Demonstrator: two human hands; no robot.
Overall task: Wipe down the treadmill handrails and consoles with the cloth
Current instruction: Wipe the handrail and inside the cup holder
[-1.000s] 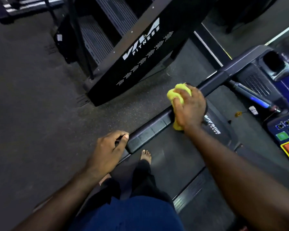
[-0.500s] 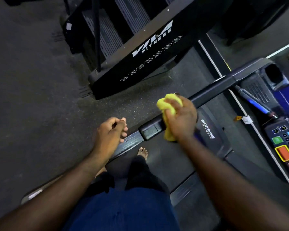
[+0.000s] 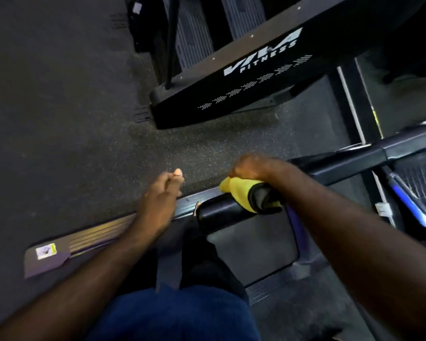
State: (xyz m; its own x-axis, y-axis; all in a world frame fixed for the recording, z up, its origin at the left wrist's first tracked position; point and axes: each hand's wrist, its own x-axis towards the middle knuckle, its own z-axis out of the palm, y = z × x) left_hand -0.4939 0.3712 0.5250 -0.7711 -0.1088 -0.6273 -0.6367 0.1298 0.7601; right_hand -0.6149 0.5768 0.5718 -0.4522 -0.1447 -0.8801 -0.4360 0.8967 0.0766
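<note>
Head-cam view looking down, gym setting. Nearest the lens, a blue garment [image 3: 177,316] is seen at bottom centre, worn by the person, who is stood on the treadmill belt [image 3: 256,244]. Both bare forearms are stretched fwd. The L hand [image 3: 161,195] is held in the air above the treadmill's ribbed side rail [image 3: 96,233]; its fingers [image 3: 170,180] are loosely curled w/ the thumb laid against them, and nothing is held. A small sticker [image 3: 45,251] is stuck at the rail's near end. To the R, the R hand [image 3: 253,167] is clamped from above over a yellow cloth [image 3: 234,190], fingers wrapped round it. The cloth is draped over the black handrail [image 3: 219,215] just short of its rounded near end and is pressed onto it by the hand. The handrail is seen running away to the upper R, up to the frame edge. A blue-lit bar [image 3: 408,205], blurred, is seen beside it at the R edge. Beyond the hands, dark speckled rubber floor [image 3: 207,148] is spread across mid-frame. Furthest off, at top, a second black machine [image 3: 231,99] is parked, its side panel marked "VIVA FITNESS" in white w/ rows of white dots beneath.
</note>
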